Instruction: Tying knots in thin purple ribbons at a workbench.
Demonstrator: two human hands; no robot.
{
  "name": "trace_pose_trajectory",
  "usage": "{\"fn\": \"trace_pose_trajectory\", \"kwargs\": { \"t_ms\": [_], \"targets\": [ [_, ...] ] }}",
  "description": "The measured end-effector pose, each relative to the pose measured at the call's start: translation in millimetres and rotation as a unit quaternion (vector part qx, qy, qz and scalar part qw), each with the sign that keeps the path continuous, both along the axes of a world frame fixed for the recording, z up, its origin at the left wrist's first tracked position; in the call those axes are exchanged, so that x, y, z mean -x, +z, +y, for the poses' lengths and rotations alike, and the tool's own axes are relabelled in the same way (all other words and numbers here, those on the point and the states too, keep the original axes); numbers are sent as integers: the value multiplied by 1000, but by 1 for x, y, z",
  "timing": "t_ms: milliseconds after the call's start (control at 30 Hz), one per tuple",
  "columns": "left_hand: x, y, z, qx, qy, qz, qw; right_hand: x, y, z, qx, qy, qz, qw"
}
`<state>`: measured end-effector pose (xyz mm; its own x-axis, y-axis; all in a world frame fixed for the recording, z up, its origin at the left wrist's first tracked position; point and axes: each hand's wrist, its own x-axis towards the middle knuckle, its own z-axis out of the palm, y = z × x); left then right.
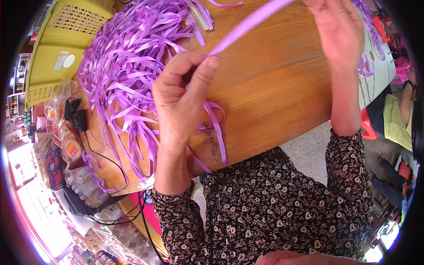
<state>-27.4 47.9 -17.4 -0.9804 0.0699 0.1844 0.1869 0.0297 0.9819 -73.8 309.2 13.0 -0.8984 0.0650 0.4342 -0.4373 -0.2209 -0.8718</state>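
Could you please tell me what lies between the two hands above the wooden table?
In the head view, a taut purple ribbon strip spans from the left hand toward the right hand, over the bare wooden table.

I note lilac-purple ribbon strips (128,66) heaped on the honey-brown wooden table (274,97); yellow perforated basket (66,39); dark sleeves (349,176) with small pale floral print.

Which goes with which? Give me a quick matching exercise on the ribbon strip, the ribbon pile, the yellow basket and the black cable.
Things:
1. ribbon strip
2. ribbon pile
3. yellow basket
4. black cable

Places:
A. far left, beside the table
B. stretched between left hand and right hand
C. trailing over the table's near-left edge
D. heaped on the table's left part

Pairs: 1-B, 2-D, 3-A, 4-C
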Motion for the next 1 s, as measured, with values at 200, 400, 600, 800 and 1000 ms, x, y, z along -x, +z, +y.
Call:
{"fn": "trace_pose_trajectory", "kwargs": {
  "t_ms": [200, 400, 600, 800, 1000],
  "targets": [
    [8, 2, -4, -159, -70, -129, 976, 19, -11, 2, -176, -245, 73, 951],
    [5, -6, -1, -548, -132, -159, 810, -8, -39, -71, -421, -65, 221, 877],
    [10, -13, -12, -605, -130, -109, 778, -33, -28, -89, -89, 449, -233, 858],
    [16, -6, -27, -579, -120, -43, 805, -42, -22, -84, -180, 476, -221, 832],
    [26, 12, -74, -268, 175, 115, 940, -1, -14, -26, -275, 117, -81, 951]
  ]
}}
